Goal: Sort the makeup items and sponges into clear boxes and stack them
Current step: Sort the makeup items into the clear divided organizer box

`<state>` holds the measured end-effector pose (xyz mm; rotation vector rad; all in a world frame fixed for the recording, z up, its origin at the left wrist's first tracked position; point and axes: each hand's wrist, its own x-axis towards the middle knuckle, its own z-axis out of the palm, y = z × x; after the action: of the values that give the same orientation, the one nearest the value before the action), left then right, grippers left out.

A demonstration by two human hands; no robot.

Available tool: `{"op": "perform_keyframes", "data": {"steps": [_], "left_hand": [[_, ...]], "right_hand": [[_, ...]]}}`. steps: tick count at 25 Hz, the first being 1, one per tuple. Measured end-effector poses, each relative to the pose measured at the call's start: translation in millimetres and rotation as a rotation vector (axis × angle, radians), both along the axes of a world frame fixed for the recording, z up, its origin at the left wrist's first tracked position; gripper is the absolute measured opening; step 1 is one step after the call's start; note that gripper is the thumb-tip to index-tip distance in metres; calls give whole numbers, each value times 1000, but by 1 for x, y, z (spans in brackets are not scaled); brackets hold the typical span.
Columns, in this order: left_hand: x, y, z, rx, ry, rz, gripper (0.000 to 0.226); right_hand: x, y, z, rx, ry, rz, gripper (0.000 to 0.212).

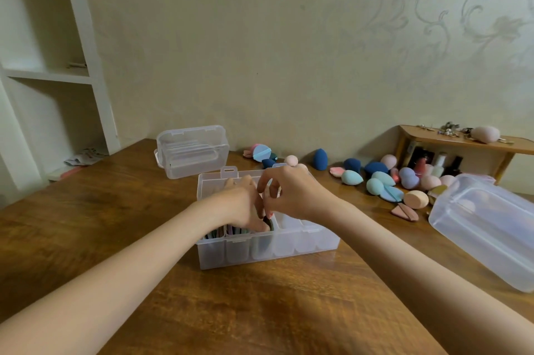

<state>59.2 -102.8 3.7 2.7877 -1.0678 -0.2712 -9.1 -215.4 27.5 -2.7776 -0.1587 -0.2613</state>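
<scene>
An open clear box (260, 250) with small inner compartments stands in the middle of the wooden table (260, 311). Flat coloured puffs fill its left compartments. Both hands reach into it. My left hand (239, 204) presses down on a dark puff (267, 223) in a middle compartment. My right hand (291, 192) hovers just above, thumb and fingers pinched on something small that I cannot make out. Loose sponges (381, 181) in blue, teal, pink and purple lie at the back right. A round blue puff (261, 152) lies behind the box.
A closed clear box (193, 152) stands at the back left. A clear lid or box (488, 230) lies at the right edge. A small wooden shelf (462, 142) holds bottles (433, 165), a pink sponge and trinkets. White shelving stands at left.
</scene>
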Motion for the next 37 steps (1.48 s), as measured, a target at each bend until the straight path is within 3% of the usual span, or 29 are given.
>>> {"op": "perform_keyframes", "data": {"steps": [4,6,11,14,19,24,28,31,37], "left_hand": [[-3,-2,8,89,39,-38,17],[-5,-3,13,72,85,-35,33],[-5,-8,10,102,64,39,46],[2,0,15,87,154,84,63],[-2,0,17,101,105,81,65],[14,12,28,54,192,-19,40],[51,30,35,-205,193,10,25],[82,33,27,-277,180,-14,20],[122,24,9,-322,165,-65,20]], "right_hand": [[0,-3,4,39,-13,-4,22],[-2,-6,5,75,27,2,21],[-1,-12,4,177,50,-38,21],[-1,-9,0,134,115,7,28],[8,-1,-24,19,176,-3,27],[18,-8,-11,-124,297,104,28],[71,-33,13,-18,49,-67,26],[143,-46,21,-42,35,-124,28],[262,-66,-24,-306,230,-184,44]]}}
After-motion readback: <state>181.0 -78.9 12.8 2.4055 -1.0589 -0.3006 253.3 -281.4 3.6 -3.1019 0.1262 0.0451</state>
